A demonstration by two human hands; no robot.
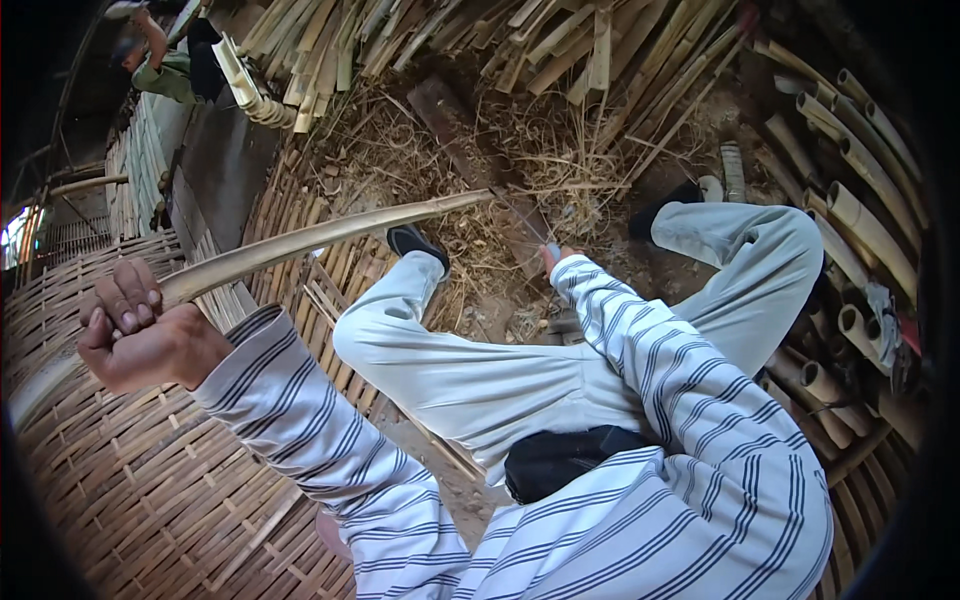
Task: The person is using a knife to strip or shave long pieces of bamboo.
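Note:
My left hand is closed around a long split bamboo strip, out at the far left over a woven mat. Pale and slightly bowed, the strip slants up to the right across my left shin. Its far end meets a thin knife blade near the middle of the view. The knife's handle sits in my right hand, whose fingers are closed and partly hidden by the striped sleeve. Beneath the blade lies a dark wooden plank among curled shavings.
Split bamboo pieces are heaped at the far side. Bamboo poles stack along the right. Woven bamboo matting covers the lower left. A person in a green top works at the upper left. My bent legs frame the work spot.

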